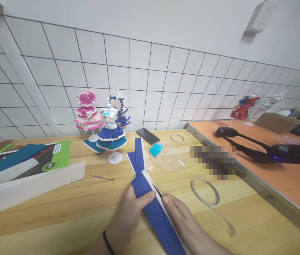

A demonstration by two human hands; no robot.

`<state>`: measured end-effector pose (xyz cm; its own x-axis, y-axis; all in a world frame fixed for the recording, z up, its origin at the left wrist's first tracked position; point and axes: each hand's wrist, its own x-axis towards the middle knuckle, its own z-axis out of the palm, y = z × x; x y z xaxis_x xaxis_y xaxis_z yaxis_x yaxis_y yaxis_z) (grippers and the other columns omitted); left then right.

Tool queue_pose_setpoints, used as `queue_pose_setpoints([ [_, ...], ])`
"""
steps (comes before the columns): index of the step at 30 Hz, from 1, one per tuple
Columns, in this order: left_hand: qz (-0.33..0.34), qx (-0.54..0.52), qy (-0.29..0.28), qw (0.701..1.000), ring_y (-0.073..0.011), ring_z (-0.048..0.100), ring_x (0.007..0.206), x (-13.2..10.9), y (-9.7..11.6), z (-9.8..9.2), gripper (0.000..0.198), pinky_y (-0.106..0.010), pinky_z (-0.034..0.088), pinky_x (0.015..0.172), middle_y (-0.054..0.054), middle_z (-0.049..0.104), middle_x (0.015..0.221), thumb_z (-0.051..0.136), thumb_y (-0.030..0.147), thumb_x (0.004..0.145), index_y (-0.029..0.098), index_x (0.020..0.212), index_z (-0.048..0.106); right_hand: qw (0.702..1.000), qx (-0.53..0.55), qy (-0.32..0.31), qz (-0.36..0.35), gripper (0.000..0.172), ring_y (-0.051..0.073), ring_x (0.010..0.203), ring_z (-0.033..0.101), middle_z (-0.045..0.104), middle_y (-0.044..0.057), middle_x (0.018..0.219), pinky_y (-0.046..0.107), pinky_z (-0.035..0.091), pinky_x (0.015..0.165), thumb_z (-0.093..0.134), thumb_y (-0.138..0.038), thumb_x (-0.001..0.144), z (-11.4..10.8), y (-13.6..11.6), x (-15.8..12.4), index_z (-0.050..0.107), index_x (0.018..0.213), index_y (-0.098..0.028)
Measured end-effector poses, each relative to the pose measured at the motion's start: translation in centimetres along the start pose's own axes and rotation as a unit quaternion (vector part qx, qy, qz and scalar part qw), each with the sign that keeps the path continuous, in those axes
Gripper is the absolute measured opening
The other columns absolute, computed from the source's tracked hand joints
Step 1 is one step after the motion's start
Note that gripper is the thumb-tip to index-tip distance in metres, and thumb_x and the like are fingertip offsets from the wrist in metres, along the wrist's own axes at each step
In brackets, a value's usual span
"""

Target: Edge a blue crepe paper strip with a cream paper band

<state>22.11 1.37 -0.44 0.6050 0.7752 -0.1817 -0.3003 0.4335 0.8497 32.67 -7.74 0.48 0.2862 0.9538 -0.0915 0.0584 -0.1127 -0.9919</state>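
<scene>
A long blue paper strip with a white edge [156, 216] runs from the table's middle toward the bottom of the view. My left hand [134, 209] is closed on it, thumb on top and fingers beneath. Beside the strip's white edge, my right hand [178, 216] pinches a thin dark tool [157, 190], its tip lying along that edge. The far end of the blue paper [139, 156] is folded or crossed near a small white flower shape [150, 168]. Just beyond stands a mini dress form [110, 122] in blue and teal ruffles.
Pink [87, 113] and blue-white dress forms stand behind. A phone [148, 136], a clear disc [170, 156] with teal paper, and tape coils [205, 193] lie around. Papers [33, 177] cover the left; an orange board [272, 177] with a black device [261, 145] is at right.
</scene>
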Motion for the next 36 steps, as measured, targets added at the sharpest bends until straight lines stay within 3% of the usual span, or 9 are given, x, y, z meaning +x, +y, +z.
queue_pose_setpoints([
  [6,-0.018,-0.072,-0.04,0.996,-0.0173,0.058,0.075,-0.3,0.9,0.5,0.029,-0.03,0.046,0.071,-0.006,0.065,0.081,0.066,0.021,0.07,0.013,0.097,0.062,1.0,-0.011,-0.012,-0.002,0.031,0.015,0.077,0.05,0.053,-0.002,0.075,0.023,0.039,0.072,0.037,-0.043,0.089,-0.2,0.1,-0.1,0.052,0.077,-0.019],
  [13,-0.019,-0.059,-0.024,0.998,-0.0136,0.056,0.062,0.0,0.9,0.3,0.022,-0.025,0.046,0.06,-0.002,0.063,0.068,0.066,0.018,0.069,0.013,0.091,0.064,1.0,-0.027,-0.008,0.014,0.032,0.016,0.085,0.053,0.061,0.0,0.086,0.023,0.04,0.076,0.037,-0.044,0.089,-0.1,0.4,-0.4,0.059,0.088,-0.021],
  [17,-0.007,-0.042,-0.032,0.999,-0.0161,0.058,0.07,-0.1,0.6,0.3,0.026,-0.029,0.047,0.069,-0.005,0.066,0.078,0.067,0.019,0.068,0.013,0.093,0.064,0.999,-0.028,0.012,0.039,0.035,0.018,0.095,0.054,0.062,0.002,0.104,0.025,0.04,0.082,0.038,-0.046,0.088,-0.1,0.2,-0.6,0.059,0.102,-0.022],
  [21,-0.006,-0.011,-0.021,1.0,-0.0198,0.059,0.076,-0.1,-0.2,0.1,0.026,-0.035,0.047,0.074,-0.007,0.068,0.082,0.069,0.022,0.067,0.013,0.091,0.064,0.999,-0.009,0.021,0.047,0.039,0.02,0.112,0.046,0.058,0.003,0.118,0.027,0.038,0.089,0.041,-0.049,0.086,0.1,-0.6,-0.7,0.058,0.108,-0.021],
  [30,-0.01,0.02,-0.01,1.0,-0.0213,0.06,0.077,0.2,-1.0,-0.1,0.027,-0.034,0.047,0.072,-0.009,0.068,0.085,0.071,0.025,0.064,0.012,0.087,0.065,0.998,0.015,0.021,0.061,0.04,0.02,0.119,0.041,0.056,0.002,0.121,0.027,0.036,0.093,0.04,-0.049,0.086,-0.1,-0.3,-0.6,0.057,0.11,-0.021],
  [36,-0.011,0.012,-0.012,1.0,-0.0206,0.06,0.075,0.0,-0.6,0.1,0.026,-0.032,0.048,0.07,-0.008,0.069,0.083,0.071,0.025,0.064,0.013,0.086,0.065,0.999,0.012,0.018,0.05,0.039,0.02,0.112,0.047,0.058,0.002,0.119,0.027,0.04,0.088,0.04,-0.049,0.087,-0.1,-0.3,-0.6,0.057,0.108,-0.021],
])
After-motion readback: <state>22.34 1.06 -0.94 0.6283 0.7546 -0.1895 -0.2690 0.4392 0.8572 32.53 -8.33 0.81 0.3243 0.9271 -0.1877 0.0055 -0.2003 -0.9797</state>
